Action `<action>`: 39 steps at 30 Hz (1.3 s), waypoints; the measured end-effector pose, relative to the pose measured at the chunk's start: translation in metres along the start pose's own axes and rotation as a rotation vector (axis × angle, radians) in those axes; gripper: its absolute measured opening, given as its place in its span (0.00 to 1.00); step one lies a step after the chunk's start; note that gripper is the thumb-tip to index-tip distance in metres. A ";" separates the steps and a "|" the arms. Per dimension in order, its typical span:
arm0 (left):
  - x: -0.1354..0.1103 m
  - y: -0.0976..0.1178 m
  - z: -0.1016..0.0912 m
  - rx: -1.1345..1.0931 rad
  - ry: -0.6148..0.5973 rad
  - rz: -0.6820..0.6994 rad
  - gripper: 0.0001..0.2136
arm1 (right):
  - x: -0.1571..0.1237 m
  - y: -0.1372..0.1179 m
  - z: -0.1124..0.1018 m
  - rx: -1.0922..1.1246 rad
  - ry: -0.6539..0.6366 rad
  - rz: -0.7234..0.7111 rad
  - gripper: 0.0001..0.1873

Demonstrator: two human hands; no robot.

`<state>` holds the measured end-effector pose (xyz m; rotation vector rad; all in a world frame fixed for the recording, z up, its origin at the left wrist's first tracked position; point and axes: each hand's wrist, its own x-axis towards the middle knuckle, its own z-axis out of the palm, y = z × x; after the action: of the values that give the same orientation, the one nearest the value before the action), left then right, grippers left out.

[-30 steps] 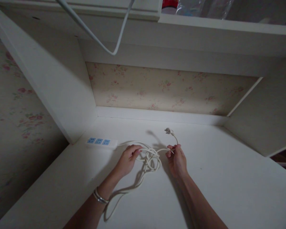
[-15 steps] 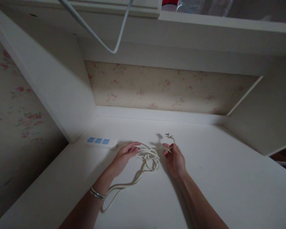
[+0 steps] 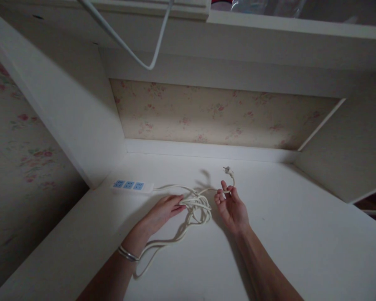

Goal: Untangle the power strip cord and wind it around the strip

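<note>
"What lies at the centre?"

"A pale cord [image 3: 195, 202] lies in a loose tangle on a white desk [image 3: 285, 242], between a person's two hands. Take 12 o'clock as the far side."

"And the grip on it?"

"The right hand [image 3: 233, 209], at 3 o'clock from the tangle, is turned palm up, thumb and fingers pinching the cord near its plug [image 3: 228, 170]. One stretch runs from that pinch toward 9 o'clock into the coils; the other curves up to the plug, at 12 o'clock from the hand, prongs facing 10."

"The left hand [image 3: 163, 212]?"

"At 9 o'clock from the tangle, its fingertips at the edge of the coils. Whether they close on a strand cannot be told. A silver bracelet [image 3: 128, 254] circles the wrist; a long loop of cord lies beside it, toward 8 o'clock."

"At the cord's other end?"

"A white power strip [image 3: 134, 187], between 9 and 10 o'clock from the tangle, three blue outlets in a row. Both hands are apart from it."

"Beyond?"

"Floral wallpaper [image 3: 188, 108] spans the back at 12 o'clock, beneath a white shelf [image 3: 269, 21]. Clear plastic items [image 3: 250, 6] sit on the shelf between 12 and 1, cut off by the frame."
</note>
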<state>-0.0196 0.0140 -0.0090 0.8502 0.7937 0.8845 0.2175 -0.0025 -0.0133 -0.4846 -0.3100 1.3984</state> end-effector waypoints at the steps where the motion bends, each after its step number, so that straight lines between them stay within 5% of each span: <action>1: 0.000 0.000 -0.001 -0.030 -0.013 -0.010 0.08 | 0.000 0.000 0.000 0.001 -0.001 0.001 0.05; 17: -0.003 0.008 0.004 -0.147 -0.064 0.110 0.18 | 0.002 0.014 -0.001 -0.313 0.050 -0.126 0.11; 27: -0.004 0.009 0.003 -0.296 -0.146 0.085 0.21 | 0.005 0.011 -0.006 -0.298 0.068 -0.149 0.10; 39: -0.004 0.005 0.011 -0.120 -0.019 0.121 0.15 | -0.009 0.019 0.006 -0.527 -0.134 -0.044 0.12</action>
<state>-0.0135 0.0088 0.0013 0.8061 0.6713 1.0200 0.1967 -0.0091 -0.0173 -0.8090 -0.8038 1.3033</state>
